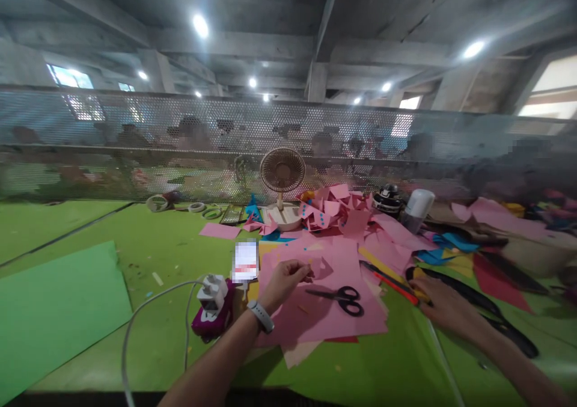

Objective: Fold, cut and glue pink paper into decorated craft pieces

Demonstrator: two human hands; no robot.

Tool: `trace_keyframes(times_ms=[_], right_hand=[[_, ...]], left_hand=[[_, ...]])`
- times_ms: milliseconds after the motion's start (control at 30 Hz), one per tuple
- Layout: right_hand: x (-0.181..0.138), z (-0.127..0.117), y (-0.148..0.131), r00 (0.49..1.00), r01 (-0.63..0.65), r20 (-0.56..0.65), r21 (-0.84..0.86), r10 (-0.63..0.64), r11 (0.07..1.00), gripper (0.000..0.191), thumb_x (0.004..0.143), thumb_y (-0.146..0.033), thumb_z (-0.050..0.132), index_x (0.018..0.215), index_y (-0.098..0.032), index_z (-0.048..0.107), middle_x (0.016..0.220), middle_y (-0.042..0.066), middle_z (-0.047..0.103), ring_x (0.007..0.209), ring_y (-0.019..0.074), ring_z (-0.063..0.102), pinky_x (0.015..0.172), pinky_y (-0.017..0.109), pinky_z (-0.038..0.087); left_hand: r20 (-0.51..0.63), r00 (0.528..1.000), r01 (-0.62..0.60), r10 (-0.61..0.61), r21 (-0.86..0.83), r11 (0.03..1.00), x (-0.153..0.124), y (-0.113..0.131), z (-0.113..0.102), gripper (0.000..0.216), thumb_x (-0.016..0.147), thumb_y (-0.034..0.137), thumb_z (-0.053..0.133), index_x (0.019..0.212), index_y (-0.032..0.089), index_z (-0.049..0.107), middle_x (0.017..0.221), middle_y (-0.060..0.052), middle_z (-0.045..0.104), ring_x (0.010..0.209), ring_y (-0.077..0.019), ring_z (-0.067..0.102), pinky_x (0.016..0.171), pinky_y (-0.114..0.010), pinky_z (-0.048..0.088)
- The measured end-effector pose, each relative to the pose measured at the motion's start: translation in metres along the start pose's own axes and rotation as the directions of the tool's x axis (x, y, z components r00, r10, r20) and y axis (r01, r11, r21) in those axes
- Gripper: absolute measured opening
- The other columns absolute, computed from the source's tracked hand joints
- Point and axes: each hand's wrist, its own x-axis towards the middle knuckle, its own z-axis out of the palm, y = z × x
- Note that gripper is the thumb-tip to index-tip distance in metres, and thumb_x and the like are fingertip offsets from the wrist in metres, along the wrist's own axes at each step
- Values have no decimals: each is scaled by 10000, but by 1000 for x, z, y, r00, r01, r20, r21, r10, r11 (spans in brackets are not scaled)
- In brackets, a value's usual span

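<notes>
My left hand (288, 279) hovers over a stack of pink paper sheets (324, 323), with its thumb and fingers pinched together. Whatever is between those fingertips, if anything, is too small to make out. Just below and right of it, small black-handled scissors (345, 299) lie on the sheets. My right hand (436, 299) is closed at the right edge of the paper, its fingers curled around something yellow that is mostly hidden. Beside those fingers lies an orange-red utility knife (396, 287). Large black scissors (507, 326) extend partly behind my right hand.
A small fan (283, 171) stands behind folded pink paper pieces (336, 205). Left of the sheets are a lit phone (246, 260) and a purple power strip (211, 323) with a white charger and cable. Green sheet (67, 317) lies far left; a mesh divider (216, 130) runs behind.
</notes>
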Motion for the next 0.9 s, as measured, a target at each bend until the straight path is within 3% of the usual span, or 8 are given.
trace_keyframes(times_ms=[133, 233, 367, 567, 900], right_hand=[[2, 4, -3, 998, 62, 26, -47, -61, 997, 391, 641, -163, 457, 1001, -186, 609, 1039, 92, 619, 1001, 255, 557, 834, 335, 428], [2, 4, 1, 998, 62, -28, -89, -65, 994, 408, 677, -202, 454, 1063, -175, 583, 1101, 113, 598, 1052, 268, 534, 871, 361, 420], [-7, 1, 23, 994, 30, -105, -127, -44, 991, 432, 666, -248, 480, 1083, -181, 571, 1156, 111, 578, 1071, 279, 528, 909, 382, 412], [-34, 10, 53, 997, -52, -65, -153, 42, 987, 424, 650, -261, 492, 1057, -210, 598, 1143, 91, 602, 1082, 299, 528, 922, 419, 411], [-41, 3, 50, 992, -123, -53, -167, 116, 978, 491, 684, -233, 460, 1154, -117, 544, 1203, 141, 553, 1122, 281, 497, 957, 406, 375]], left_hand=[[-12, 1000, -1, 1, 13, 1000, 0, -1, -1, 302, 769, 396, 565, 724, 106, 632, 727, -76, 661, 690, -168, 617, 680, -285, 478], [-13, 1000, -4, 4, 22, 1000, -1, 1, -1, 304, 771, 396, 562, 738, 104, 638, 734, -82, 665, 689, -168, 615, 678, -286, 480], [-2, 1000, 5, -5, 6, 1000, 1, 4, 1, 291, 765, 389, 572, 724, 108, 636, 715, -74, 660, 687, -167, 614, 682, -290, 485], [13, 1000, 1, -1, 3, 1000, 3, 5, 1, 258, 768, 362, 575, 733, 113, 630, 705, -61, 649, 694, -163, 607, 699, -300, 491], [30, 999, 37, -39, 41, 998, 6, 8, 1, 265, 768, 385, 565, 759, 131, 639, 749, -61, 662, 739, -164, 611, 739, -299, 484]])
